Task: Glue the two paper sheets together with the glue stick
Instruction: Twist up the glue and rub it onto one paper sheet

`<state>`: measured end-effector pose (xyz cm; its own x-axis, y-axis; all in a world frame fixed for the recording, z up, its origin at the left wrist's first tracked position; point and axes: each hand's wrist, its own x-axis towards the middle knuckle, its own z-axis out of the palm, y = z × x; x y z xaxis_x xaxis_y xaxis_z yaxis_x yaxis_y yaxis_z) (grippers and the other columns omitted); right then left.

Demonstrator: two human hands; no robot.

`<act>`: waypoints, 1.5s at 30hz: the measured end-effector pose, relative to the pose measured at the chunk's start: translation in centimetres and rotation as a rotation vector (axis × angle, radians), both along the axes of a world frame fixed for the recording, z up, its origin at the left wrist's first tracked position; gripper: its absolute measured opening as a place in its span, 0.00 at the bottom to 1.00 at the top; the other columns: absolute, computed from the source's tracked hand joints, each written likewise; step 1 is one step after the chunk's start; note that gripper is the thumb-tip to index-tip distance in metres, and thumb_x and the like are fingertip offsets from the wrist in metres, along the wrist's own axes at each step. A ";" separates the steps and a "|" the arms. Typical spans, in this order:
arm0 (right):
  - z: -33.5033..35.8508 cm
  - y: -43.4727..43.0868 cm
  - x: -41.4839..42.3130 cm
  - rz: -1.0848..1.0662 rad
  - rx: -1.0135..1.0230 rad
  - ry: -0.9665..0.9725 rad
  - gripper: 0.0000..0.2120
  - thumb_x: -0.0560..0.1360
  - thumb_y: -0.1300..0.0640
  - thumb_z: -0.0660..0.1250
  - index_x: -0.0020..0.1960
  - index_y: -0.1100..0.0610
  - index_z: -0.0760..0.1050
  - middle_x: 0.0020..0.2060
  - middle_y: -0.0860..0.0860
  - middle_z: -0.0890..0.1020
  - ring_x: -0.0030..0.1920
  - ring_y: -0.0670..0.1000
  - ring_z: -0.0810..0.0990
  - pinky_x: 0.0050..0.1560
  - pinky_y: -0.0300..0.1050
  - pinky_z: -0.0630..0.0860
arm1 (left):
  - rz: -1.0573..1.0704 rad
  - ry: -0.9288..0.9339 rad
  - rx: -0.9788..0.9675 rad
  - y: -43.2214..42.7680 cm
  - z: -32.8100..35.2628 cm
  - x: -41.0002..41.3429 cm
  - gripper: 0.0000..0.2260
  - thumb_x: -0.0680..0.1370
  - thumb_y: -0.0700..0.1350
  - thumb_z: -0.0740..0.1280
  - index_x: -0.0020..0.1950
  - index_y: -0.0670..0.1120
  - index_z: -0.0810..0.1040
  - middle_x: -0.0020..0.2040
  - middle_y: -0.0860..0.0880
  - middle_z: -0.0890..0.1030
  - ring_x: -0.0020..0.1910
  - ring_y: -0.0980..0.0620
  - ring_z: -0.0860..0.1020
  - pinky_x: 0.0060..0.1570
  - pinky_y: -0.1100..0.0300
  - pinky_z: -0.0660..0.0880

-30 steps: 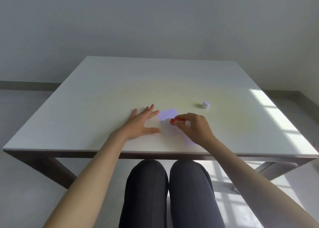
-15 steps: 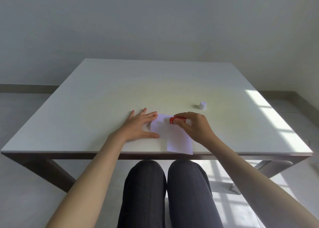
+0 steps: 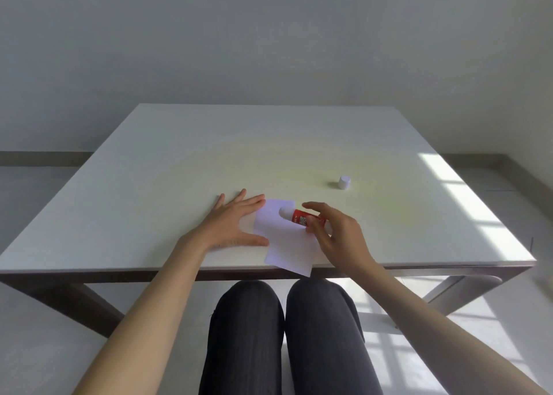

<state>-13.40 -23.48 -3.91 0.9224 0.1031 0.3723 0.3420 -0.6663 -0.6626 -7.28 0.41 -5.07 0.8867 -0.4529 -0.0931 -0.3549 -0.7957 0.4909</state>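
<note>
Spreading glue on paper [image 3: 279, 234]: stick [image 3: 302, 217] pinched in right grip [image 3: 335, 239], left grip [image 3: 232, 224] flat, released; next, likely pressing sheets together.

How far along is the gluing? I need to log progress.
Done: the cap is off, standing apart on the table. In hand: the left hand pins the paper while the right hand holds the glue stick on it. Left: joining the sheets.

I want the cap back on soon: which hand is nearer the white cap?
Right. The right hand, holding the glue stick, is below-left of the cap; the left hand lies farther left.
</note>
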 end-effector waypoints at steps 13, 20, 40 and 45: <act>0.4 -5.5 6.0 0.014 -0.078 -0.035 0.11 0.78 0.59 0.62 0.59 0.55 0.73 0.37 0.51 0.84 0.33 0.41 0.79 0.36 0.27 0.68 | 0.002 0.012 0.012 0.0 -0.1 0.1 0.41 0.67 0.65 0.69 0.76 0.58 0.54 0.76 0.66 0.51 0.76 0.61 0.40 0.74 0.49 0.34; 0.7 -5.5 5.6 0.022 0.000 -0.071 0.10 0.78 0.59 0.62 0.59 0.57 0.72 0.39 0.51 0.83 0.37 0.44 0.82 0.39 0.23 0.70 | 0.012 0.002 0.004 0.0 -0.3 0.1 0.41 0.67 0.65 0.69 0.75 0.58 0.56 0.73 0.69 0.50 0.76 0.60 0.41 0.74 0.48 0.34; 1.8 1.4 4.2 0.157 -0.424 -0.141 0.09 0.75 0.53 0.63 0.48 0.53 0.81 0.36 0.52 0.83 0.37 0.56 0.79 0.39 0.46 0.64 | 0.051 -0.026 0.057 -0.4 -0.4 -0.2 0.46 0.63 0.71 0.65 0.76 0.58 0.53 0.76 0.65 0.52 0.77 0.58 0.41 0.73 0.44 0.32; 2.3 0.0 5.0 -0.064 -0.076 0.058 0.10 0.77 0.55 0.62 0.49 0.57 0.81 0.37 0.54 0.83 0.38 0.55 0.79 0.40 0.47 0.73 | 0.034 -0.022 0.062 -0.3 -0.2 -0.5 0.42 0.68 0.67 0.65 0.77 0.57 0.51 0.77 0.64 0.51 0.77 0.57 0.41 0.73 0.44 0.33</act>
<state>-8.44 -23.49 -1.62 0.9477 0.0693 0.3115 0.2596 -0.7350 -0.6264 -7.76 0.07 -5.23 0.9036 -0.4166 -0.1003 -0.3374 -0.8360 0.4328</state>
